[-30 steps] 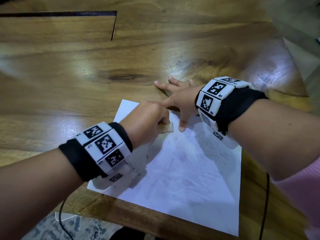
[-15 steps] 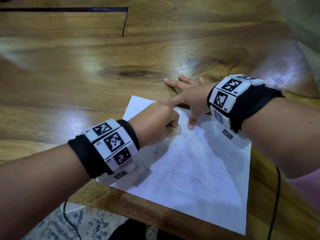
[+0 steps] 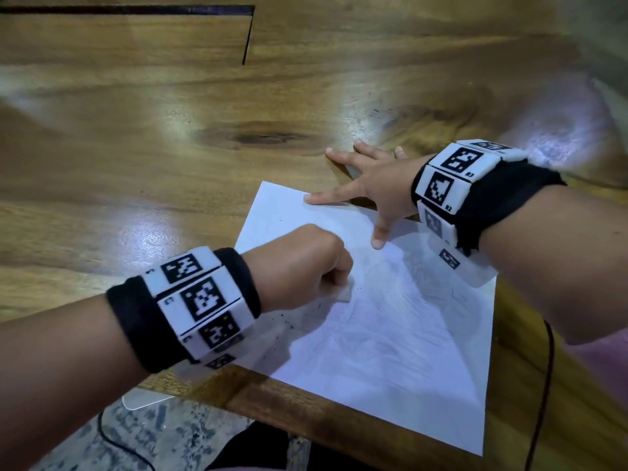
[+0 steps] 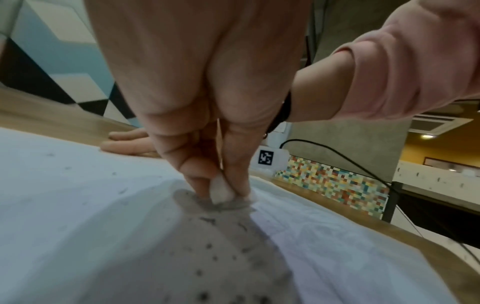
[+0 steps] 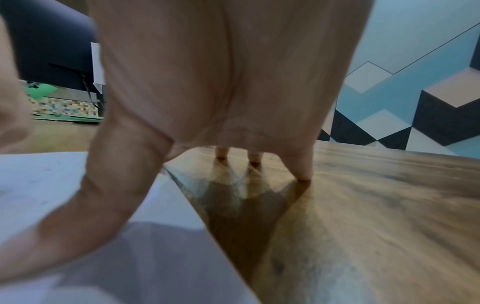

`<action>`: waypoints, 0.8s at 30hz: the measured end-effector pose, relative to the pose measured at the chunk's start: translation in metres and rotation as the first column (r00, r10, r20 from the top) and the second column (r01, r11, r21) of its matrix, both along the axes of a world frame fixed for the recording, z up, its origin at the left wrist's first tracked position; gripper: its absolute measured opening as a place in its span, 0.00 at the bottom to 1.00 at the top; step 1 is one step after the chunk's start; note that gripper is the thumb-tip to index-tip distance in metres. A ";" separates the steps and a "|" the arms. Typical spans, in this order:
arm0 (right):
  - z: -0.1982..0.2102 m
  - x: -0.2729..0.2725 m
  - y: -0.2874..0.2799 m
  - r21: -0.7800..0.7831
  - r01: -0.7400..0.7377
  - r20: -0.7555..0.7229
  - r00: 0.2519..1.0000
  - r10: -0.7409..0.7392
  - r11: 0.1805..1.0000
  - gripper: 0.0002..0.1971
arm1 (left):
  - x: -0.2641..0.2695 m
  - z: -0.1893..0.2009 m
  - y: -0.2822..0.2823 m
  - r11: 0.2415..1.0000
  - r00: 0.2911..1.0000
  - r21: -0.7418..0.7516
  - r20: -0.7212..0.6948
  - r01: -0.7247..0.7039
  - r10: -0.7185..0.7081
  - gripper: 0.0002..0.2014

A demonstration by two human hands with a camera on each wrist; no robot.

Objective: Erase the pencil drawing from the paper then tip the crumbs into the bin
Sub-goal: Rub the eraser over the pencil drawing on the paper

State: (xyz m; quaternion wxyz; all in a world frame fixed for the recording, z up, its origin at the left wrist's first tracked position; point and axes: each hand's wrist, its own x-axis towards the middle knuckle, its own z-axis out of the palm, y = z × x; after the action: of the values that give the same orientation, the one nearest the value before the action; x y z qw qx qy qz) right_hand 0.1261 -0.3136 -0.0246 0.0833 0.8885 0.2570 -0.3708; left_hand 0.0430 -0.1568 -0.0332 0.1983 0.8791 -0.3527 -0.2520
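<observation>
Pinching the little eraser (image 3: pixel 345 292) mid-frame, the left hand (image 3: pixel 299 263) rubs the thin, floppy paper (image 3: pixel 390 334) lower right while the right hand (image 3: pixel 370 185), fingers splayed flat, pins its top edge, so I'd lift it gently by both sides.

The paper (image 3: pixel 390 334) is lying on the table (image 3: pixel 170 147), near its front edge. The left hand (image 3: pixel 299 263) is sitting on the left part of the paper, pressing the eraser (image 3: pixel 346 294) onto it. Crumbs (image 3: pixel 289 322) are lying just before this hand. The right hand (image 3: pixel 373 185) is resting behind, across the paper's far edge, with its thumb on the paper and other fingers on the table.
</observation>
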 end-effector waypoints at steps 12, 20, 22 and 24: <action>0.000 -0.001 0.002 -0.023 0.014 -0.001 1.000 -0.014 1.000 0.56 | -0.020 -0.002 0.030 0.997 0.998 -0.062 0.003 -0.056 0.056 0.06; 0.001 -0.002 0.001 -0.017 0.020 0.003 1.000 -0.020 1.000 0.56 | 0.014 0.003 0.018 0.969 0.963 -0.087 0.123 -0.232 0.241 0.04; 0.001 -0.002 0.001 -0.020 0.013 0.002 1.000 -0.013 1.000 0.56 | 0.009 0.000 0.019 0.970 0.964 -0.102 0.129 -0.222 0.234 0.03; 0.003 -0.002 0.001 -0.023 0.014 -0.001 1.000 -0.014 1.000 0.56 | -0.011 -0.005 0.032 0.977 0.978 -0.110 0.076 -0.185 0.194 0.08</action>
State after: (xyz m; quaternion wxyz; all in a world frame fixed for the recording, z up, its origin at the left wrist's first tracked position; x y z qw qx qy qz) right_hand 0.1244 -0.3128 -0.0217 0.0907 0.8890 0.2467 -0.3749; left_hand 0.0323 -0.1250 -0.0379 0.2509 0.9074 -0.2880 -0.1753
